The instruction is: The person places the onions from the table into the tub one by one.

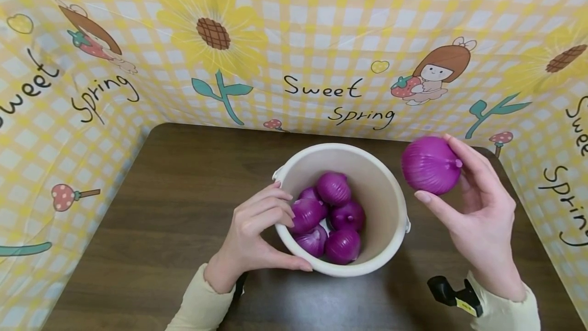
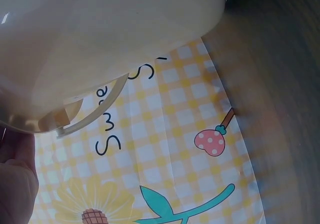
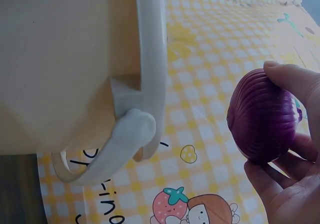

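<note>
In the head view my right hand [image 1: 482, 203] holds a purple onion [image 1: 429, 165] between thumb and fingers, raised to the right of a white bucket [image 1: 388, 249]. The right wrist view shows this onion [image 3: 262, 116] apart from the bucket's rim [image 3: 152, 49]. On the bucket's left side, my left hand [image 1: 254, 234] grips the rim, thumb along the near outside edge and fingers over the top. Several more purple onions [image 1: 342, 245] lie at the bottom of the bucket. Only a sliver of the left hand [image 2: 17, 179] appears in the left wrist view.
The bucket stands on a dark wooden table [image 1: 184, 178]. Yellow checked cloth [image 1: 303, 24] with flower prints rises behind the table and at both sides. A handle [image 3: 95, 159] hangs outside the bucket. A black wrist strap [image 1: 459, 295] is on the right sleeve.
</note>
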A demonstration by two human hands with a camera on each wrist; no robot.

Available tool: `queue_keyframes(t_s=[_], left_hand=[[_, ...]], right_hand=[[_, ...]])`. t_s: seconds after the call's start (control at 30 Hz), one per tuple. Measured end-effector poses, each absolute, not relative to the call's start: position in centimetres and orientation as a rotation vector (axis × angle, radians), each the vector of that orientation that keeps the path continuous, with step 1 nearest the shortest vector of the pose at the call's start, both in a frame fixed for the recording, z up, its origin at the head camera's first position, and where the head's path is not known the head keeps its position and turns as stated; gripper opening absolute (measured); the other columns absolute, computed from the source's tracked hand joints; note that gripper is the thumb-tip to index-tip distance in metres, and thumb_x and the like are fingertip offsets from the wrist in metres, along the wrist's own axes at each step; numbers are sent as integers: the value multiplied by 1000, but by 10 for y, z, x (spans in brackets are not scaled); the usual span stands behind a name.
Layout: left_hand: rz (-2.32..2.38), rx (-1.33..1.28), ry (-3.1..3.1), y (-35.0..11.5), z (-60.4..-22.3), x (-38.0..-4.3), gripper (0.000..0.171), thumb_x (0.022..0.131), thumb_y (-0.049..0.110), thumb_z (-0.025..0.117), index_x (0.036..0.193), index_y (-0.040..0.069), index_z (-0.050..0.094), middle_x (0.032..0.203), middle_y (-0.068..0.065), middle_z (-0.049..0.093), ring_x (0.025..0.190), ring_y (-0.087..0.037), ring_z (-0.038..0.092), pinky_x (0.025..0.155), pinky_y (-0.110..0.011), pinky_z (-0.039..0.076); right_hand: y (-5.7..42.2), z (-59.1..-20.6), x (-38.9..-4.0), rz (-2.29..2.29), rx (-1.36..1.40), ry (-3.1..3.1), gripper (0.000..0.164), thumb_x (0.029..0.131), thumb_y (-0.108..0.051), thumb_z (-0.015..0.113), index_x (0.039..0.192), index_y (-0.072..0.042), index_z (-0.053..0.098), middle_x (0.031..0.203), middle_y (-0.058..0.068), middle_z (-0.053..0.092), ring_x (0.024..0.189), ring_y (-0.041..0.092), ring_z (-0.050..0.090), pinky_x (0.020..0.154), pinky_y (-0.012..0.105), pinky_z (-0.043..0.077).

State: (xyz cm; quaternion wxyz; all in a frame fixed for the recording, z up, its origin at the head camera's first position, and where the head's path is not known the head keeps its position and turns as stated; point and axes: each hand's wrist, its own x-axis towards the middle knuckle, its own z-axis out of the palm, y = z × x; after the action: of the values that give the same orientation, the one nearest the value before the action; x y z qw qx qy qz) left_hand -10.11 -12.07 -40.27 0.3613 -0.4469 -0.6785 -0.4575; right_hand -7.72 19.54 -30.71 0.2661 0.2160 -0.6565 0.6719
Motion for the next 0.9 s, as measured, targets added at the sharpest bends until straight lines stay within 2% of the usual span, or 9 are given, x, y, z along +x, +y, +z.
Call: queue_keyframes(t_s=[0.6, 0.9], left_hand=[[-1189, -1154, -1748, -121, -402, -101, 59, 62, 59, 93, 77, 11, 63, 82, -2, 65, 89, -28, 67, 102, -56, 50], [-1191, -1154, -1758, -122, -403, -100, 59, 62, 60, 93, 77, 11, 63, 82, -2, 65, 91, -27, 67, 103, -54, 49]], right_hand=[[183, -309, -73, 1797, 659, -1855, 72, 75, 8, 88, 135, 20, 50, 141, 32, 49, 132, 35, 46, 109, 31, 44], [179, -312, -73, 1765, 710, -1904, 73, 77, -1, 89, 136, 19, 50, 141, 33, 49, 132, 35, 46, 110, 31, 42]])
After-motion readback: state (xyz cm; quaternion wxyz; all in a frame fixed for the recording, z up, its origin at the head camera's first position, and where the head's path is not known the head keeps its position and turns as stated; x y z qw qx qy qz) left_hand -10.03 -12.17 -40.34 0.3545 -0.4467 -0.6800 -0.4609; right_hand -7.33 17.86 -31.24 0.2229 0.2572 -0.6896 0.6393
